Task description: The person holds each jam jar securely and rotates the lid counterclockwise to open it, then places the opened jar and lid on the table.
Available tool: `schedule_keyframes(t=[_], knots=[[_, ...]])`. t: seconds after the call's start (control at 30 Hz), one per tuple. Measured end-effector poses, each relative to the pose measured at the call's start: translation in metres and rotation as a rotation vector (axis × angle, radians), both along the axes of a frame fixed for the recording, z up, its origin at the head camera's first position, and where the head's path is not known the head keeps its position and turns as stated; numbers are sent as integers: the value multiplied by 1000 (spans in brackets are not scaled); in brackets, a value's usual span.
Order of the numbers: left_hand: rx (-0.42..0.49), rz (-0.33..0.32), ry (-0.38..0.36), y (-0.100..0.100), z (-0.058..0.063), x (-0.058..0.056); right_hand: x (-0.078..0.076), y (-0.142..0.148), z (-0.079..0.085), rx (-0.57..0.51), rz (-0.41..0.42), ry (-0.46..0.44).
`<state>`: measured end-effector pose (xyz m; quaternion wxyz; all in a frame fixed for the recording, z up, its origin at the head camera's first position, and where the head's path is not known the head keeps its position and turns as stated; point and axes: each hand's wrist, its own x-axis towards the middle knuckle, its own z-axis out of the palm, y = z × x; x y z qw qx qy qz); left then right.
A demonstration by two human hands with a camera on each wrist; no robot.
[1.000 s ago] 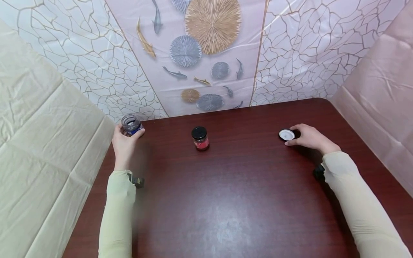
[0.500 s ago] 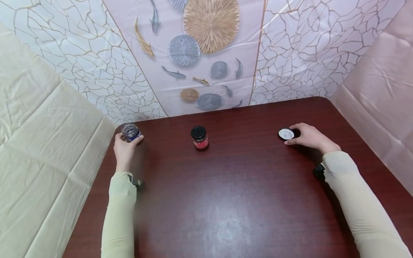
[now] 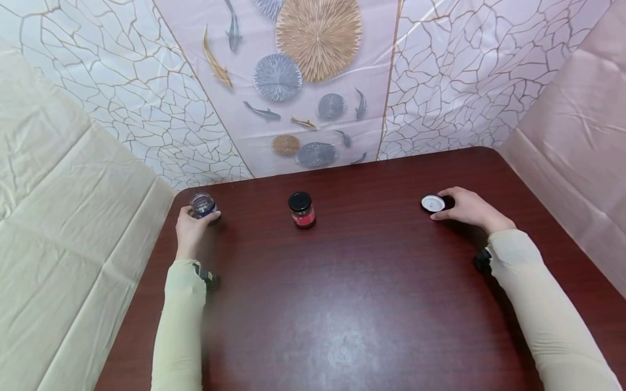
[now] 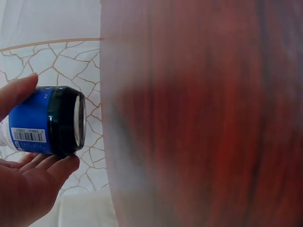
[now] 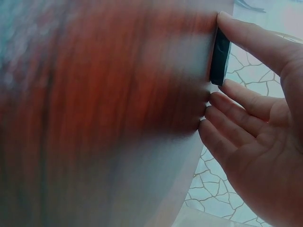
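Observation:
My left hand (image 3: 192,231) grips a small glass jar (image 3: 203,206) with a blue label, at the table's far left corner. The jar's mouth is uncovered and faces up. In the left wrist view the blue jar (image 4: 35,118) lies between thumb and fingers, and its dark base appears slightly above the table. Over on the right, my right hand (image 3: 471,208) pinches a black jar lid (image 3: 433,203) whose white inside faces up. In the right wrist view the thumb and index fingertip meet opposite edges of the lid (image 5: 220,56), and the other fingertips touch the table.
A second jar (image 3: 302,210), with a black lid and red label, stands upright between the hands toward the back of the dark red table (image 3: 337,293). Patterned cloth (image 3: 318,92) hangs behind the far edge, with plain cloth walls at both sides.
My left hand has lowered the blue-labelled jar toward the tabletop and shifted it slightly right and nearer. The right hand stays at the jar lid. The head view has shifted slightly.

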<state>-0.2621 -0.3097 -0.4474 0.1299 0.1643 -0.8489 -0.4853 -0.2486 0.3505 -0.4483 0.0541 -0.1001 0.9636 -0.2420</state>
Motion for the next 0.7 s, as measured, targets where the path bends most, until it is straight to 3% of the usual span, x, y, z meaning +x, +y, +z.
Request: schedule_keyframes(t=[0.13,0.3,0.7], knots=[[28,-4,-25,-2,-2,2,0,0,0,2,3,5],[1,-16,-67,-2,-1,3,-1,0,0,3,8,10],[28,-99,-135,0,0,-1,1,0,1,6,1,-8]])
